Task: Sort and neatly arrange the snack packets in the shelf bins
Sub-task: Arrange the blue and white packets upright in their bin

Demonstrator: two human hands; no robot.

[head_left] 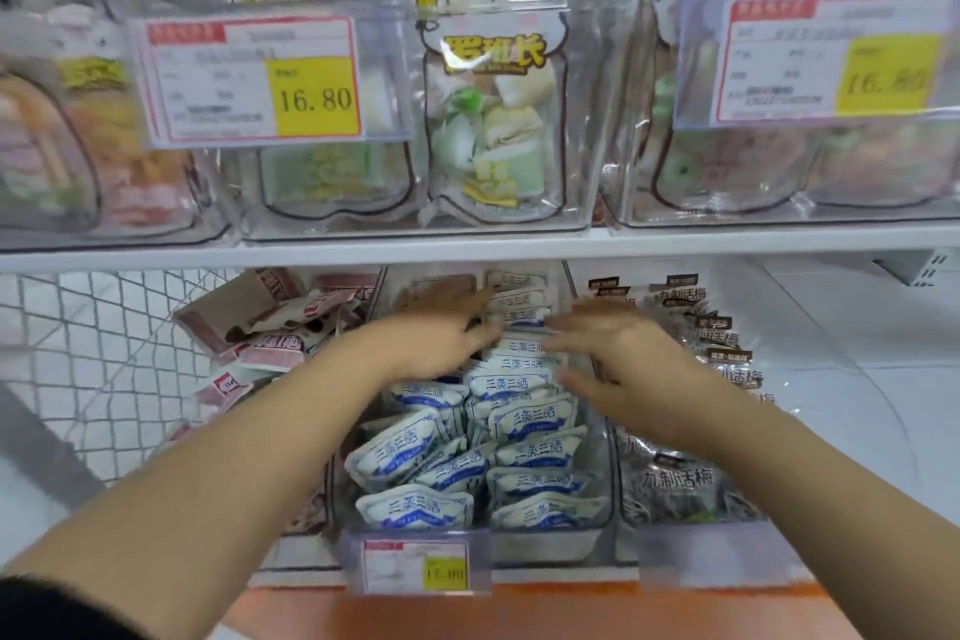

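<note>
Packets: blue-and-white snack packets (498,431) fill the middle bin (545,546), in rows going front to back.
Left hand (441,333): fingers flat, holding nothing, over the back packets.
Right hand (618,353): the same, just as near.

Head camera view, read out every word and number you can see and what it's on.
"16.80": left price tag and right price tag.
"罗班长": clear pouch.
"三蒸三晒": white-blue packets.
"九制话梅": dark packets.
Too blurred: lower price tag, pink packets, small print.
</note>
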